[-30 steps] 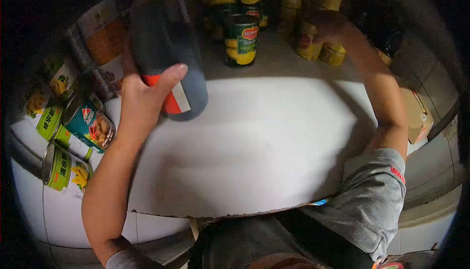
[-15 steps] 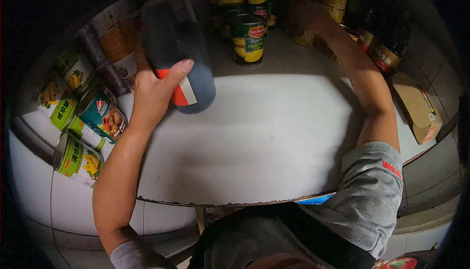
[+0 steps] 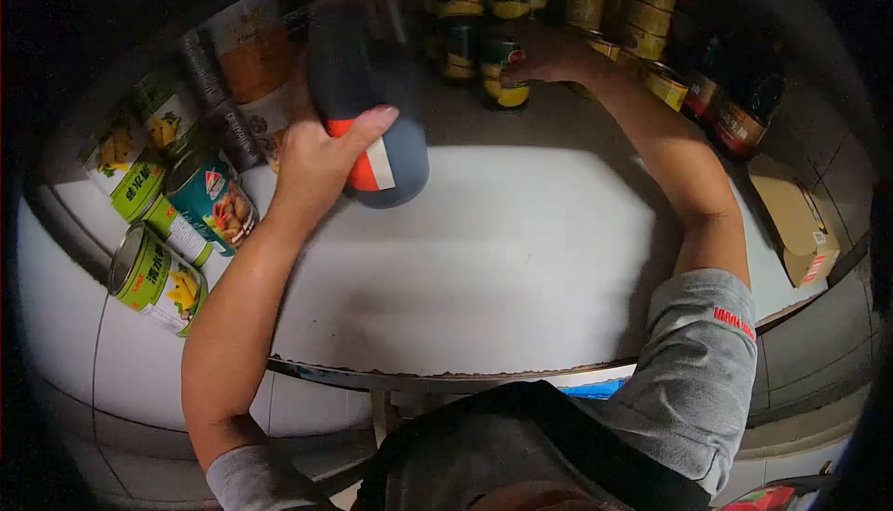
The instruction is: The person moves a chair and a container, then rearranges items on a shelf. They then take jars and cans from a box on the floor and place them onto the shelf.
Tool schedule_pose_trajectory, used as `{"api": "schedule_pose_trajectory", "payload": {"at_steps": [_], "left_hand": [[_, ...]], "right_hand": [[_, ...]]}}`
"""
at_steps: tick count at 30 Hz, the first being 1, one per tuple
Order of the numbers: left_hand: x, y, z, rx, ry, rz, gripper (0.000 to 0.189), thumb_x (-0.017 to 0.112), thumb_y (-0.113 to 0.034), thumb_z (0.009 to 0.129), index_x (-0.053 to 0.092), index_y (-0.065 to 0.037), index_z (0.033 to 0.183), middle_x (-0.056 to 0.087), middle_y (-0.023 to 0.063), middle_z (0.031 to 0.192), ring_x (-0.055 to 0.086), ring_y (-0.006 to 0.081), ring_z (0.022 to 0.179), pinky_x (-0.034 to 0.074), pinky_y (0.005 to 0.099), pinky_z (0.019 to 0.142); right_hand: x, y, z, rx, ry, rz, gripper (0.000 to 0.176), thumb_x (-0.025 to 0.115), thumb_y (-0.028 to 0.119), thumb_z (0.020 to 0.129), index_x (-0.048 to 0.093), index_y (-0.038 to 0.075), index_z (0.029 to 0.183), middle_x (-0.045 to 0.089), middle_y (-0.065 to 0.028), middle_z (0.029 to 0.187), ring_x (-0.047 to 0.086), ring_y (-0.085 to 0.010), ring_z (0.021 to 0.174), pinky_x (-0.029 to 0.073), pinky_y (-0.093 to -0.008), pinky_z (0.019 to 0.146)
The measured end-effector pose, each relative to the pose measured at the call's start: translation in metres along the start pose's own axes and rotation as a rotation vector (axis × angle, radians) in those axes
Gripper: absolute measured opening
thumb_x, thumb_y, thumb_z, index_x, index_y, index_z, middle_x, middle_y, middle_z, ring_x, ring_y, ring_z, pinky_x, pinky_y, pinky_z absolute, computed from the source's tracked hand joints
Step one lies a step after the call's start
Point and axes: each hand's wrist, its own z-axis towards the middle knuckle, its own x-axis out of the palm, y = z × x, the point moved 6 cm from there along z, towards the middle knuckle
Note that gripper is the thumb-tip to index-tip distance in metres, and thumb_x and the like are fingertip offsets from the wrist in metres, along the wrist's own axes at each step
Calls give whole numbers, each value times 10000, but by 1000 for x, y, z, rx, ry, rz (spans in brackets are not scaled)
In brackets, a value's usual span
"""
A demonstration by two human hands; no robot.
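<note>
My left hand is wrapped around a large clear bottle of dark liquid, with a red and white label and a white cap. The bottle leans slightly, its base toward the bare tabletop. At the back of the table, my right hand is at a green and yellow can of cream corn, closed around its right side. Shadow hides part of those fingers. More corn cans stand stacked behind and to the left of it.
Vegetable cans and a can with a teal label line the left side, beside a powder container. Stacked gold cans, dark bottles and an opened cardboard box stand on the right of the white table.
My right hand has moved left from the gold cans to the front corn can. That can now sits farther back, closer to the stack. My left hand still holds the bottle.
</note>
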Motion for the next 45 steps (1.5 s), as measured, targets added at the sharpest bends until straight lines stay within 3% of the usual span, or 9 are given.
{"api": "schedule_pose_trajectory", "payload": {"at_steps": [8,12,15,23,30,33,43,44,45], "left_hand": [[2,8,2,-47,-7,10,944,758,-379,738,242,66,1391,572,222,1194,557,266,1114,411,334,974],[-3,4,1,-163,111,119,997,774,-450,705,260,70,1382,600,221,1160,573,265,1093,417,331,969],[-5,6,3,-10,20,36,852,759,-495,706,451,68,1266,627,211,1110,596,279,1059,427,325,957],[-2,9,1,-30,14,-25,848,723,-631,653,595,81,1096,639,229,1044,618,292,1010,446,332,925],[3,-21,-14,-24,19,-52,656,702,-571,727,671,58,911,678,155,875,645,220,861,474,317,838],[3,-12,-11,-5,30,-2,635,707,-553,730,674,56,907,677,162,857,647,221,829,485,323,814],[-43,32,10,-148,-280,320,659,737,-536,698,633,112,644,639,177,650,617,247,638,478,369,687],[-44,24,10,-138,-280,325,659,737,-536,698,633,112,644,639,177,650,617,247,638,478,369,687],[-47,16,8,-103,-303,362,606,752,-422,714,556,102,946,625,180,880,605,242,804,465,341,778]], "right_hand": [[-6,-1,4,164,-96,-664,724,598,544,789,371,233,1403,527,-137,1285,561,-321,1116,497,-439,878],[-34,21,-29,145,4,-571,625,565,477,850,385,218,1389,506,-126,1305,564,-310,1110,490,-434,895],[-67,65,-90,-37,-245,-646,551,543,425,890,397,212,1377,514,-123,1302,565,-310,1107,474,-434,924],[-80,48,-229,235,289,-482,460,561,391,879,524,176,1284,639,-181,1072,617,-355,970,493,-445,857],[-71,-1,-332,518,355,-289,463,551,416,888,562,113,1238,644,-169,1061,615,-357,946,486,-433,835],[-63,-5,-355,375,-18,-147,412,505,376,930,574,88,1216,570,-176,1216,516,-344,1109,409,-390,945],[-64,-4,-364,339,-111,-139,357,530,284,926,594,34,1173,598,-175,1170,551,-338,1076,423,-383,945],[-65,-5,-365,341,-121,-134,357,530,284,926,594,34,1173,598,-175,1170,551,-338,1076,423,-383,945],[-65,-5,-364,355,-99,-145,370,517,304,930,597,34,1170,604,-179,1156,561,-342,1057,434,-387,932]]}}
